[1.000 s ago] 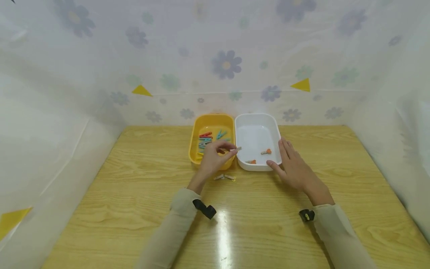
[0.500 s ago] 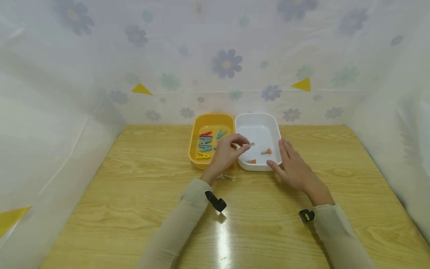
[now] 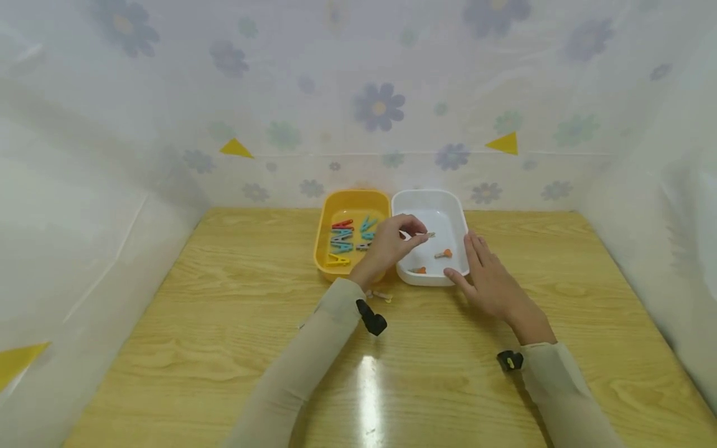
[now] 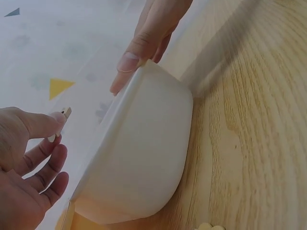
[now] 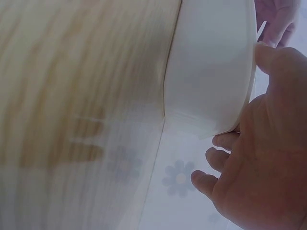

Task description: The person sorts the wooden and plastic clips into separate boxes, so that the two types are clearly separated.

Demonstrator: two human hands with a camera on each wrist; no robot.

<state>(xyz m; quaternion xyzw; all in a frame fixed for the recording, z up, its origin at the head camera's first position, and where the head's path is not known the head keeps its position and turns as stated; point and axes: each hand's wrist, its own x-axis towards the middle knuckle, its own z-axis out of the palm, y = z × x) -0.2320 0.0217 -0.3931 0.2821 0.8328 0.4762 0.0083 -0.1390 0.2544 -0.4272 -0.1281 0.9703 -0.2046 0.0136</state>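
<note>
Left hand point(image 3: 392, 242) pinches a small clip point(image 4: 66, 113) over the white tray point(image 3: 427, 280); right hand point(image 3: 493, 283), fingers extended, touches tray at 4 o'clock, likely steadying.

I have the left hand point(image 4: 13, 152) to the left of the white box point(image 4: 139, 143), a small clip point(image 4: 66, 112) pinched in its fingers, apart from the rim. At the box's upper end I see the right hand point(image 4: 156, 31), thumb on the rim. Right of the box spreads the wooden worktop point(image 4: 240, 134).
</note>
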